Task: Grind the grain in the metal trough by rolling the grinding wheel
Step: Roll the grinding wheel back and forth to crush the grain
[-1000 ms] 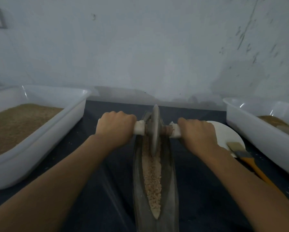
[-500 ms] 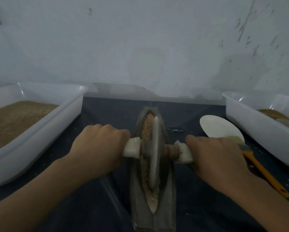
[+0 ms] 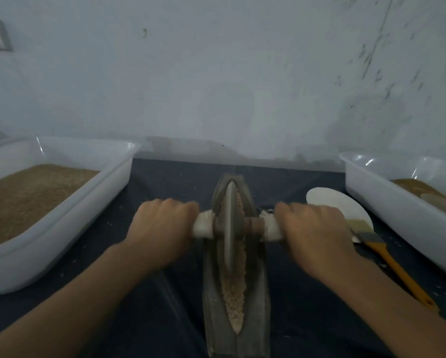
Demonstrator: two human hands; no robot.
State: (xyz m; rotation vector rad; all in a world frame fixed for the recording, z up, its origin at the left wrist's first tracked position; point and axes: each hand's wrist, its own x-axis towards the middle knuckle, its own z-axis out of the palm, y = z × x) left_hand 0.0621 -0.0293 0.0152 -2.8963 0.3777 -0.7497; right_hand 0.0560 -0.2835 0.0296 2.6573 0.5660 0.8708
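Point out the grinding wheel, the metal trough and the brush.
grinding wheel (image 3: 229, 228): head view, on the disc's flat face.
metal trough (image 3: 259, 293): head view, on its right wall.
brush (image 3: 395, 270): head view, on the orange handle.

A pale, scuffed wall (image 3: 216, 73) rises at the far side, dark streaks at its right. A dark cloth (image 3: 165, 182) covers the table under dim light.

Grinding wheel (image 3: 229, 223) upright in long metal trough (image 3: 262, 301); pale grain (image 3: 233, 293) along groove.
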